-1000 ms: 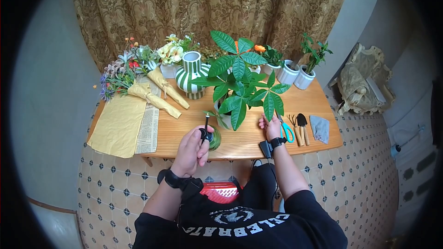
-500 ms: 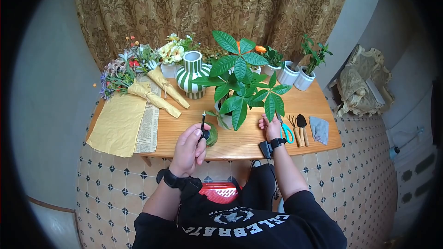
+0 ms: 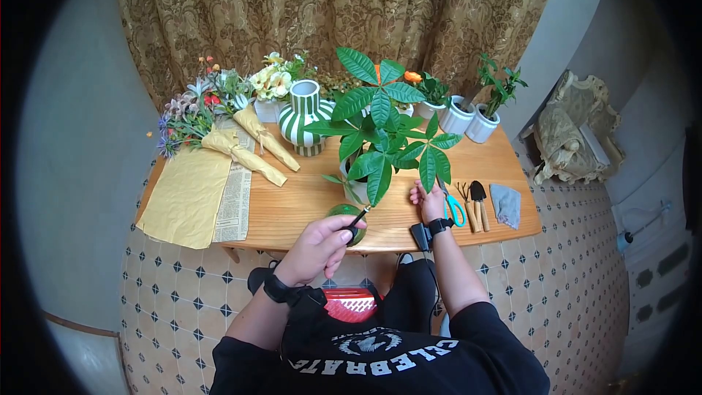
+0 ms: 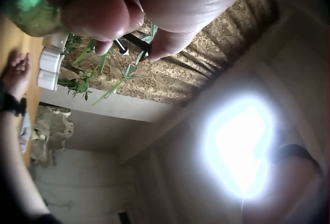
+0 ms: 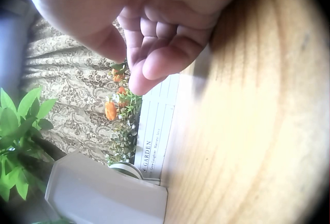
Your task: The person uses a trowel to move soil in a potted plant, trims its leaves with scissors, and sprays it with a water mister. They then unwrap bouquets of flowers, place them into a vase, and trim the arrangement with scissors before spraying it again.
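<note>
My left hand (image 3: pixel 314 250) grips the black spray head of a green glass spray bottle (image 3: pixel 341 211), held over the table's front edge. Its thin black nozzle (image 3: pixel 360 217) slants up and right to the lowest leaves of a tall potted plant (image 3: pixel 380 107). In the left wrist view the green glass (image 4: pixel 33 7) shows beside the curled fingers. My right hand (image 3: pixel 430 205) rests on the table to the right of the plant's white pot (image 3: pixel 356 192), fingers loosely bent and holding nothing, as the right wrist view also shows.
Teal-handled scissors (image 3: pixel 455 209), a small rake (image 3: pixel 468 208), a trowel (image 3: pixel 479 194) and a grey cloth (image 3: pixel 506 205) lie right of my right hand. A striped vase (image 3: pixel 298 128), wrapped bouquets (image 3: pixel 245 157) and wrapping paper (image 3: pixel 186 197) occupy the left. White pots (image 3: pixel 482 128) stand behind.
My left hand has swung to the right with the spray bottle, and the nozzle has tipped from nearly upright to slanting right, at the plant's low leaves. My right hand has stayed put.
</note>
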Demonstrator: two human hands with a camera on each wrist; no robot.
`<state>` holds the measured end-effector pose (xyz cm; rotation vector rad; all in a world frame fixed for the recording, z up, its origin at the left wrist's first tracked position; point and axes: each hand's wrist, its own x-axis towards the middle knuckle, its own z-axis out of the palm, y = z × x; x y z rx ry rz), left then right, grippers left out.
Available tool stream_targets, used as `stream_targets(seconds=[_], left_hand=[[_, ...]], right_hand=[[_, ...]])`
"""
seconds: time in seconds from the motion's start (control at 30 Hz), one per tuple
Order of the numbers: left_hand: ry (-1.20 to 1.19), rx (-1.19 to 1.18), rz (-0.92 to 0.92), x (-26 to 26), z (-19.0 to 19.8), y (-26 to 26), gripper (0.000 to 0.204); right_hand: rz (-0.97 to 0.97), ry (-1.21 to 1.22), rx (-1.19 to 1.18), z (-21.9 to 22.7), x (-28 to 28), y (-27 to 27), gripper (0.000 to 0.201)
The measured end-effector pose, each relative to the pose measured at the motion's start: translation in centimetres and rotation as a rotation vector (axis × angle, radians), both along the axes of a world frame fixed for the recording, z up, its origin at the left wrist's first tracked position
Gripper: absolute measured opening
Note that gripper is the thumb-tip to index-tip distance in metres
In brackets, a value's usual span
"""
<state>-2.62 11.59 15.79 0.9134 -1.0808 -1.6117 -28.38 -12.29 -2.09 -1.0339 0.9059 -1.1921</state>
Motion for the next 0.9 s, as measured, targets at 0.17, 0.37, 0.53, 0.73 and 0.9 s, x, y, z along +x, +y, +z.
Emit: stream_targets(seconds=[0.17,0.37,0.53,0.73,0.9], left_hand=[[-0.045,-0.001,-0.051,0.0,0.8,0.1,0.030],[-0.051,0.006,-0.105,-0.1,0.5,0.1,0.032],[-0.097,0.046,-0.152,-0.2,0.3,-0.1,0.030],[-0.113,0.062,-0.155,-0.1,0.1,-0.2,0.031],[-0.169,0.096,-0.117,-0.2,0.1,-0.3,0.032]], right_hand=[[0.001,-0.001,-0.004,-0.1,0.0,0.0,0.016],[0.015,-0.010,-0.011,-0.1,-0.1,-0.1,0.016],[0.021,-0.016,-0.019,-0.4,-0.1,-0.2,0.016],[-0.010,-0.008,-0.004,0.7,0.3,0.4,0.013],[-0.018,0.005,0.003,0.6,0.3,0.4,0.013]])
